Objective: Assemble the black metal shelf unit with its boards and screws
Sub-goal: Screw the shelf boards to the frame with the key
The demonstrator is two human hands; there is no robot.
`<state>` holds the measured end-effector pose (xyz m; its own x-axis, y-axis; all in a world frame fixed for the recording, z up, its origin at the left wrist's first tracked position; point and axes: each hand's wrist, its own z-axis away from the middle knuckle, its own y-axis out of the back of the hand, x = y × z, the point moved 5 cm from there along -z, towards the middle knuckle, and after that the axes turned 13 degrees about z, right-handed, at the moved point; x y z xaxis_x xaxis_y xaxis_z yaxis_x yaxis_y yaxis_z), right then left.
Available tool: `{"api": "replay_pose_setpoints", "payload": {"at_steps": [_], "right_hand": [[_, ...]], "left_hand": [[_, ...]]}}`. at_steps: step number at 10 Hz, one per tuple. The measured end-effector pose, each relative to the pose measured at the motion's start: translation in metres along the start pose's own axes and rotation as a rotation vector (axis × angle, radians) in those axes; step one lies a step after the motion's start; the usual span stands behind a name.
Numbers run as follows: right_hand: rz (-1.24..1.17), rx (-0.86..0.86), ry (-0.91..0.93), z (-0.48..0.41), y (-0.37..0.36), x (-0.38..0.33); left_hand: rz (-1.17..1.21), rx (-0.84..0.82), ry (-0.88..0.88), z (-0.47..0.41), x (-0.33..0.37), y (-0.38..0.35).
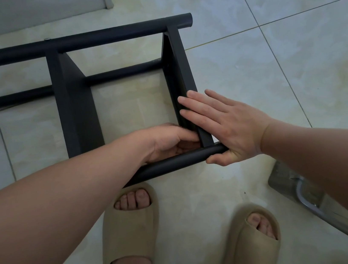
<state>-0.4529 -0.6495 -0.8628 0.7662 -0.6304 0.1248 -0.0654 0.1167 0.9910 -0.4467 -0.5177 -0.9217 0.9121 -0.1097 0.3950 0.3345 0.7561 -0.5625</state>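
On the tiled floor (242, 21), as the head view shows it, the black shelf unit (76, 114) lies on its side directly ahead of the person's feet. Two boards stand on edge between its tubes: the left board (79, 104) and the right board (178, 64). The far tube (88, 39) runs across the upper part of the view and off its left edge; a small screw head (47, 39) shows on it. The lower tube (120, 73) runs parallel to it, close to the floor. The near tube (173, 163) lies closest to the person, and the right board meets it near its right end.

The left hand (170, 141) reaches into the bay between the boards, at the inner corner where the right board meets the near tube. Its fingers are curled against the board's inner face; whether the grip holds anything cannot be told.

The right hand (230, 128) lies flat, fingers straight, across the upper edge and outer side of the right board. Its thumb sits under the end of the near tube. This grip encloses nothing.

Nearer the viewer stand the left slipper (130, 238) and the right slipper (251, 246), both beige. A grey object (307, 198) with a chrome tube lies at lower right, partly hidden by the right forearm. A grey panel (28, 11) fills the upper left corner.
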Motion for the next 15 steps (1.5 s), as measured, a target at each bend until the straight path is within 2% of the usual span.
{"api": "replay_pose_setpoints", "payload": {"at_steps": [2,4,8,10,12,15], "right_hand": [[-0.002,0.008,0.002,0.0,0.0,0.001],[-0.003,0.005,0.002,0.0,-0.001,0.001],[-0.001,0.007,0.001,0.0,0.0,0.001],[-0.005,0.009,0.002,0.0,0.0,0.001],[0.017,0.023,-0.004,0.001,0.0,0.001],[0.032,0.028,-0.019,0.002,-0.001,0.001]], "left_hand": [[-0.047,0.055,0.065,-0.002,0.006,0.001],[-0.062,0.037,0.02,-0.003,0.008,0.0],[0.029,-0.054,-0.127,-0.003,0.001,0.001],[0.09,-0.108,-0.077,-0.004,-0.003,-0.001],[-0.035,-0.024,-0.021,-0.003,-0.004,0.003],[-0.013,-0.003,-0.069,-0.003,0.004,0.001]]}}
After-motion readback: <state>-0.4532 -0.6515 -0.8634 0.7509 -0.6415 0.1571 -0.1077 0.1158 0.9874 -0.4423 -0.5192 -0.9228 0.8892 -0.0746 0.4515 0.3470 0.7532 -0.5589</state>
